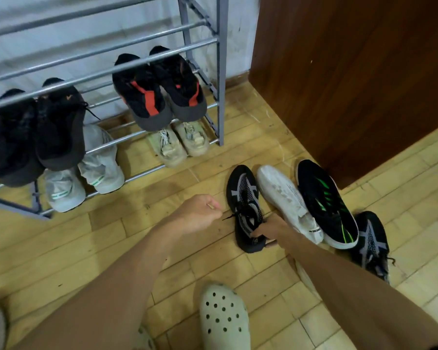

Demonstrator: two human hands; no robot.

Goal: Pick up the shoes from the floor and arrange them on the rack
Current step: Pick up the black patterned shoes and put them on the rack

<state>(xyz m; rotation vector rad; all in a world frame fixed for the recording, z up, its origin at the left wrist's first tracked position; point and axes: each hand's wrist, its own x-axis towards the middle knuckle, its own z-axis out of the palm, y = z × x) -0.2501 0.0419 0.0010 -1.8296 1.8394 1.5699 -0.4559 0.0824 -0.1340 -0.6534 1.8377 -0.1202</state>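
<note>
A black and grey mesh shoe (243, 195) lies on the floor, toe pointing away from me. My right hand (269, 231) grips its heel opening, fingers inside. My left hand (200, 213) hovers just left of that shoe with its fingers curled shut and nothing in it. Right of it lie a white shoe (286, 200), a black shoe with green stripes (324, 200) and the second black and grey shoe (372, 243). The grey metal rack (221, 72) stands at the back left against the wall.
The rack holds a black and red pair (159, 89), a black pair (36, 132), a pale green-trimmed pair (86, 173) and a cream pair (180, 144). A brown wooden door (352, 72) stands at right. My foot in a white clog (224, 317) is near the bottom.
</note>
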